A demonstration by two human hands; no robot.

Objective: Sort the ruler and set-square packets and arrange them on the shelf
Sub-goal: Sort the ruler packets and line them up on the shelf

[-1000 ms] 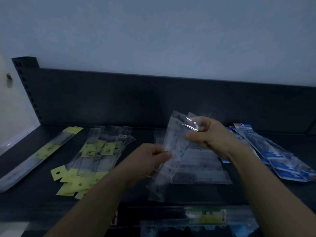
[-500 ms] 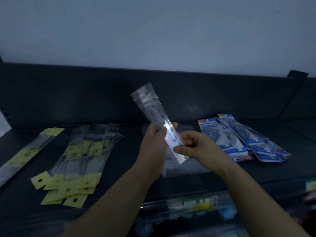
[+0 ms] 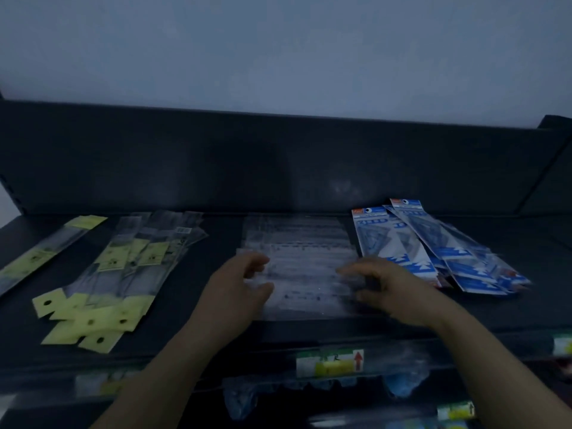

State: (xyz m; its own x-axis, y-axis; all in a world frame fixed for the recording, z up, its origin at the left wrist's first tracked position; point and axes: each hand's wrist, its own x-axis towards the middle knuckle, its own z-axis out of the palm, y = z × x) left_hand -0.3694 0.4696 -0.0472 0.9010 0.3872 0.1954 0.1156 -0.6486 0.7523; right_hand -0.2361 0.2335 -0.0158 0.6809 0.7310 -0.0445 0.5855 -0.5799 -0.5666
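The dark metal shelf [image 3: 185,335] holds yellow-tagged clear ruler packets [image 3: 123,274] left, blue-printed set-square packets [image 3: 433,246] right, and a plain clear packet pile [image 3: 300,261] between. My left hand [image 3: 238,289] and right hand [image 3: 393,289] flank that pile; through the blur I cannot tell either grip. Sorting looks mostly done; the fanned groups need squaring.

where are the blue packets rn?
Head view, right side of the shelf: the blue packets lie fanned beside the clear packet pile, just beyond the right hand.
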